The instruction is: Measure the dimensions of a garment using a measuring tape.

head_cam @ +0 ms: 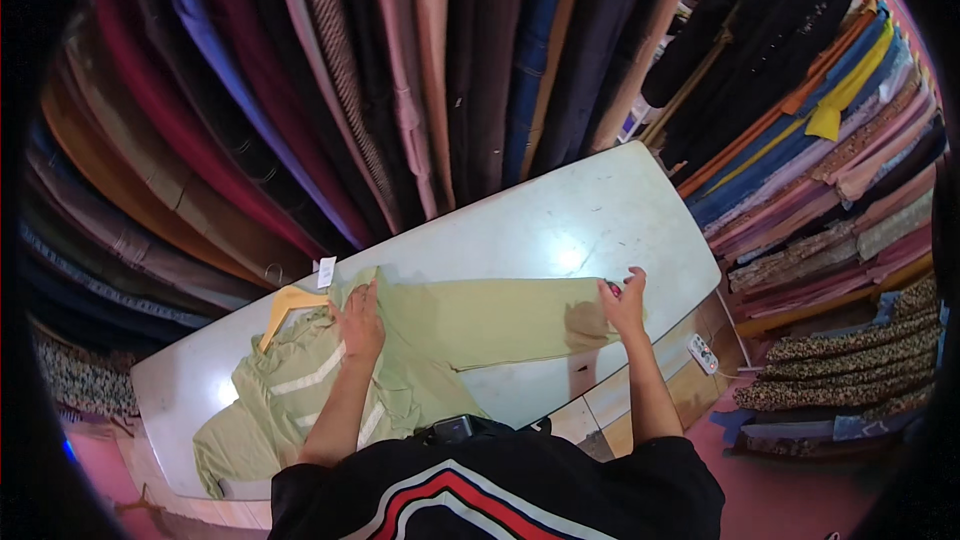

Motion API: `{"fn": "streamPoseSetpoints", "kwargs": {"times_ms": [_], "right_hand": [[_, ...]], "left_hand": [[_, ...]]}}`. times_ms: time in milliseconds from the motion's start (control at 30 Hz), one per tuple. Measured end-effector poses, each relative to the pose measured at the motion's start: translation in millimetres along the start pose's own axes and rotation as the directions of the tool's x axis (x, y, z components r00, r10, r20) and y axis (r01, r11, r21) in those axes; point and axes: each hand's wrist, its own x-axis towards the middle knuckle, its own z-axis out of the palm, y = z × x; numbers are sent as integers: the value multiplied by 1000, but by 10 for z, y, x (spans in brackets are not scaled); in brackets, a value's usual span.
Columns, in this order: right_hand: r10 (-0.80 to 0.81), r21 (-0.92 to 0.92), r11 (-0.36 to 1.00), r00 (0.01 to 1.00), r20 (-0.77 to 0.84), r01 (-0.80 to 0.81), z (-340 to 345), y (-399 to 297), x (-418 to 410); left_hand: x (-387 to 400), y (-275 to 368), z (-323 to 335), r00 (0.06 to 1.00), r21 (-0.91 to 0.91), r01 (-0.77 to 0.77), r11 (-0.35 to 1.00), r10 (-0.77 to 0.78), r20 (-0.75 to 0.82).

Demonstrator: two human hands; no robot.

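Observation:
A pale green long-sleeved garment (pixel 487 315) with white lace-like strips lies on a white table. Its one sleeve is spread flat to the right, while the body and other sleeve lie bunched at the left. A wooden hanger (pixel 289 306) sits at its collar, with a white tag (pixel 326 271) beside it. My left hand (pixel 361 321) rests with extended fingers on the garment's shoulder. Over the far end of the spread sleeve is my right hand (pixel 624 306), thumb and fingers apart, its shadow on the cloth. A small dark red item shows at its fingers; I cannot tell what it is.
The white table (pixel 600 202) runs diagonally before me. Densely hung clothes (pixel 480 75) line its far side, and another clothing rack (pixel 817 187) stands at the right. Below the table's right edge is a white power strip (pixel 703 354) with a cord.

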Motion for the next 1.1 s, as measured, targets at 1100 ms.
{"fn": "streamPoseSetpoints", "kwargs": {"times_ms": [1100], "right_hand": [[-108,359,874,592,798,-326,1534,-1466,-1337]], "left_hand": [[24,119,199,943,-520,276,809,-334,-19]]}}
